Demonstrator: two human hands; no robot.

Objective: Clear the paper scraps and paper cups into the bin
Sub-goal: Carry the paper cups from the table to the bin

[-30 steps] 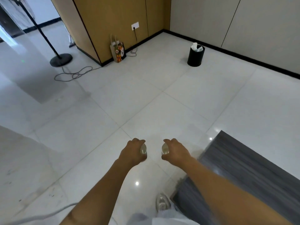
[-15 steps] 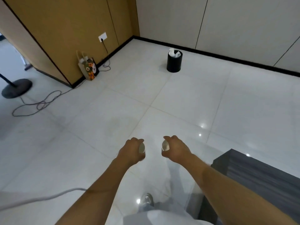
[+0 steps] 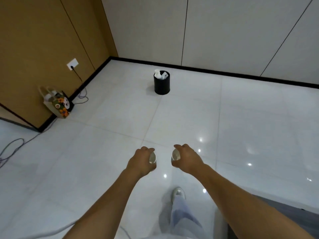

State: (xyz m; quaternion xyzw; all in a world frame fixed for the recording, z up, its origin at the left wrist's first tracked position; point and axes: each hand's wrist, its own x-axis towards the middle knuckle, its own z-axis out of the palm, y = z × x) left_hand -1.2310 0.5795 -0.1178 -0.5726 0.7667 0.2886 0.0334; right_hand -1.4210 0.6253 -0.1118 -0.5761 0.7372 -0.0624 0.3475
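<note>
Paper cups [image 3: 152, 158] gripped, both hands; bin [image 3: 161, 84] ahead.

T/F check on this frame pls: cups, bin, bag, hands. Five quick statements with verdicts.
1. Each hand holds a small white paper cup. True: the left hand grips one paper cup and the right hand grips the other.
2. The round black bin is empty. False: white paper scraps stick up above its rim.
3. The bin stands on the white tiled floor, apart from the wall. True.
4. The flowered paper bag sits right of the bin. False: it sits left, against the brown wooden panel.
5. The cups are already in the bin. False: both are in the hands, well short of it.
</note>
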